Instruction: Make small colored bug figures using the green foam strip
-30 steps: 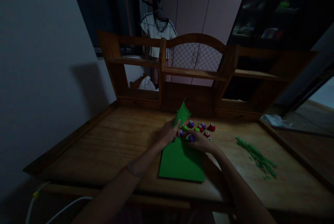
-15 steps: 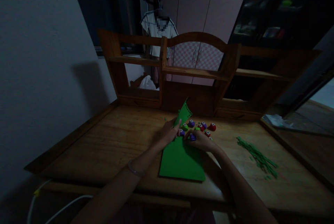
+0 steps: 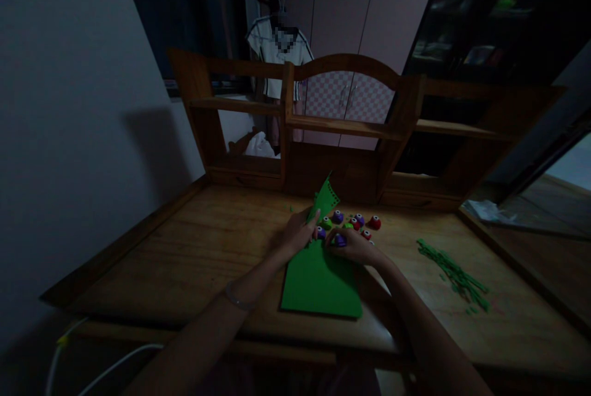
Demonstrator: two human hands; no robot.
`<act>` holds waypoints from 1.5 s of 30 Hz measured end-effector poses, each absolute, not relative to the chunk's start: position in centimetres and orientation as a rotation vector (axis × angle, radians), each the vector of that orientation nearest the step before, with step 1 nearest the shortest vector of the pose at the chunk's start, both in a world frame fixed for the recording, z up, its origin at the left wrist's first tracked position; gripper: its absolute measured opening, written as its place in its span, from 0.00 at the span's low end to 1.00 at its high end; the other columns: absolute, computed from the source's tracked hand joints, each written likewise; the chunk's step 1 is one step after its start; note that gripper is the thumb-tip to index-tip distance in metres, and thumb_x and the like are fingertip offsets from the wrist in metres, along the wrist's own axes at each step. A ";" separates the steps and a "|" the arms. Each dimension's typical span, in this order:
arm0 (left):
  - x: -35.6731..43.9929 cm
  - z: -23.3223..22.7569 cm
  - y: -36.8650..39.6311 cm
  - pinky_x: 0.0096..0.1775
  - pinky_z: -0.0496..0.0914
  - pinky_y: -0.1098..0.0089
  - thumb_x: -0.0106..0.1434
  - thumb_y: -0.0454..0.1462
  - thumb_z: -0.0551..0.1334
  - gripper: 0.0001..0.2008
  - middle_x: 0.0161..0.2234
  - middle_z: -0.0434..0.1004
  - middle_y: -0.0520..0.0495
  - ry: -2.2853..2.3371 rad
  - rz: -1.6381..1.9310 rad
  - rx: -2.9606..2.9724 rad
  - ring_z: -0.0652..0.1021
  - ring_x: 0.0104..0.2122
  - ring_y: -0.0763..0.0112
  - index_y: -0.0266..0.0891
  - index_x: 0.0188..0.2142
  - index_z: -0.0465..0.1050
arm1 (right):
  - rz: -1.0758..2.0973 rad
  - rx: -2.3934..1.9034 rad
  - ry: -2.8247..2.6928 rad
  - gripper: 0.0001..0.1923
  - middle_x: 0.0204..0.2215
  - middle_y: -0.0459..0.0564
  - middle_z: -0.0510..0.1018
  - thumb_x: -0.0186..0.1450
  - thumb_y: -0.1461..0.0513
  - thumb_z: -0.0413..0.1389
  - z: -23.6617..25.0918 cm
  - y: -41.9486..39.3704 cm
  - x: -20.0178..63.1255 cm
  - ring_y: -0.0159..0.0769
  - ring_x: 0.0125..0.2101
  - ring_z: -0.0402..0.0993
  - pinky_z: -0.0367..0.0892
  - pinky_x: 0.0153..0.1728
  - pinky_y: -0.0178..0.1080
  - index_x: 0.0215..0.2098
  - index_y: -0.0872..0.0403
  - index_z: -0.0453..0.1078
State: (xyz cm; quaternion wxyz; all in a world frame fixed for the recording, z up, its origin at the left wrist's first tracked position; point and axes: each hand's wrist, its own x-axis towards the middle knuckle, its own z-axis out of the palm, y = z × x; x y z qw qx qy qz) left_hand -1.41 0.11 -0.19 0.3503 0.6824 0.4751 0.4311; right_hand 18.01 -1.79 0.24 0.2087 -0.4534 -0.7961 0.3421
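My left hand point(image 3: 301, 234) is closed on a green sheet point(image 3: 327, 199) with a row of small holes along its edge, tilted up above the table. A thin strip sticks up from its top corner. My right hand point(image 3: 357, 247) is closed around a small purple knob-like piece, probably a craft punch point(image 3: 340, 240). Just under both hands lies a flat green sheet or stack point(image 3: 322, 288). Beyond my hands stand several similar small punches, among them a red punch point(image 3: 375, 222), a purple punch point(image 3: 338, 216) and a green punch point(image 3: 326, 223).
Thin green strips point(image 3: 452, 273) lie in a pile on the wooden table point(image 3: 207, 248) at the right, with scraps beside them. A wooden shelf unit point(image 3: 341, 128) rises along the back. A white cable point(image 3: 122, 362) hangs at the lower left.
Both hands keep nearly the same place and hold. The thin strip at the top of the held sheet looks straighter. The whole view has shifted slightly.
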 end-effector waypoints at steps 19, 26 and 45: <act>-1.3 -0.4 0.2 0.20 0.62 0.75 0.65 0.55 0.47 0.26 0.18 0.70 0.52 1.212 1.147 1.765 0.71 0.16 0.74 0.37 0.32 0.72 | 0.996 -1.270 -2.204 0.11 0.34 0.48 0.76 0.56 0.62 0.58 0.3 -1.8 18.1 0.37 0.33 0.72 0.66 0.35 0.37 0.38 0.54 0.72; -1.3 -0.5 0.3 0.20 0.61 0.75 0.65 0.54 0.47 0.25 0.19 0.71 0.52 1.224 1.153 1.763 0.72 0.18 0.73 0.38 0.34 0.73 | 1.052 -1.311 -2.096 0.12 0.29 0.46 0.74 0.55 0.58 0.60 0.3 -1.7 17.9 0.33 0.29 0.70 0.65 0.30 0.34 0.36 0.55 0.72; -1.5 -1.3 1.0 0.23 0.60 0.74 0.66 0.55 0.45 0.27 0.17 0.70 0.52 1.441 1.252 1.725 0.72 0.19 0.72 0.40 0.29 0.73 | 1.142 -1.454 -1.757 0.17 0.19 0.41 0.66 0.51 0.52 0.63 1.7 -1.8 17.5 0.25 0.16 0.58 0.54 0.16 0.30 0.32 0.54 0.70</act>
